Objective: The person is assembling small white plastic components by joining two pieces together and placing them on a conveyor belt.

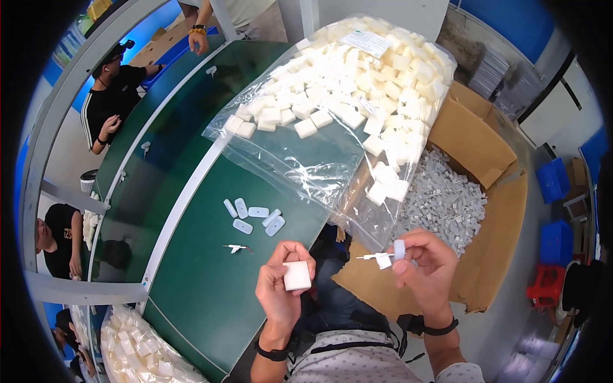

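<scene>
My left hand (279, 295) is closed around a white square block (297, 276), apparently a plastic plug housing, with a flat face turned up. In front of my body, my right hand (431, 267) pinches a pale blue oval piece (399, 249) between thumb and fingertips. Beside that oval piece sits a small white part (383, 260) with a thin metal pin pointing left. The two hands are apart. On the green table, several pale blue oval pieces (258, 212) lie in a loose group. A similar small white part with metal prongs (236, 248) lies nearer my left hand.
A large clear bag of white blocks (357, 76) spreads over the table's far right. A cardboard box (498, 255) to the right holds many small grey-white parts (444, 191). Another bag (137, 348) sits lower left. Beyond a dark belt (172, 134), other people work.
</scene>
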A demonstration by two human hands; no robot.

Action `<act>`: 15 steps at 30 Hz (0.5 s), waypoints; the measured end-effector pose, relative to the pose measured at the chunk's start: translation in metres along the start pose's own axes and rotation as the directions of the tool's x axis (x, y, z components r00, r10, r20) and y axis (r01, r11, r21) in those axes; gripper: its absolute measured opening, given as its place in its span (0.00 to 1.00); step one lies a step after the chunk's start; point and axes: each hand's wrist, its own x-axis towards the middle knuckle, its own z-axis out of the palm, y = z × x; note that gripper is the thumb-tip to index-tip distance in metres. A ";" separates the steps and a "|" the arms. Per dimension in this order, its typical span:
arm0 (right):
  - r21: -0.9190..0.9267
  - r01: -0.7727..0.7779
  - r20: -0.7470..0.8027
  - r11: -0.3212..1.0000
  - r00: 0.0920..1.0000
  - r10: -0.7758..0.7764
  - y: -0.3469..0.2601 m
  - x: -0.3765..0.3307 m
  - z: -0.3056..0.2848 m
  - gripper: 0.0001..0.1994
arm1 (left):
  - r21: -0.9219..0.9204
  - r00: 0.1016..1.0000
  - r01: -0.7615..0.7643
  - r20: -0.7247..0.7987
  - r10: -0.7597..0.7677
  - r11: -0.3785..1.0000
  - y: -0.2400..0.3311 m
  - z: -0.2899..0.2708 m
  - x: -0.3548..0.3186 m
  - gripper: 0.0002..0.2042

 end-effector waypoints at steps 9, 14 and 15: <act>0.241 -0.193 -0.015 0.951 0.979 0.203 -0.005 0.003 0.001 0.14 | 0.255 0.983 -0.169 0.118 0.142 0.952 0.009 -0.007 -0.013 0.17; 0.167 -0.281 0.144 0.945 0.955 0.258 -0.005 -0.006 0.017 0.16 | 0.278 0.947 -0.318 0.144 0.288 0.906 0.003 0.008 -0.011 0.22; 0.168 -0.277 0.138 0.946 0.957 0.255 -0.004 -0.007 0.021 0.16 | 0.265 0.937 -0.343 0.158 0.311 0.901 0.001 0.009 -0.012 0.23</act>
